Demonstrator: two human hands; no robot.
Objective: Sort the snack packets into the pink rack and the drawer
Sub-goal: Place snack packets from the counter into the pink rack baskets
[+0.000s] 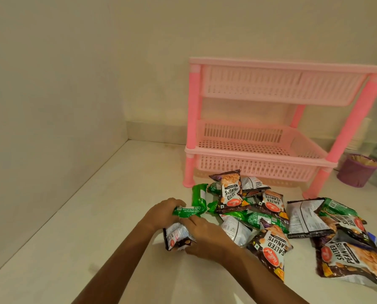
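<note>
Left hand point(163, 212) grips green packet point(188, 210), right hand point(205, 235) peanut packet point(175, 236) below.

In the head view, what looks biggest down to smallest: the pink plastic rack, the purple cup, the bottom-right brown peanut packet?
1. pink plastic rack
2. brown peanut packet at bottom right
3. purple slotted cup
The packet lies nearer the camera than the cup, so its lead over the cup is unsure.

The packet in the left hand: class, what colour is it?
Green. The packet in the left hand shows best in the head view.
</note>
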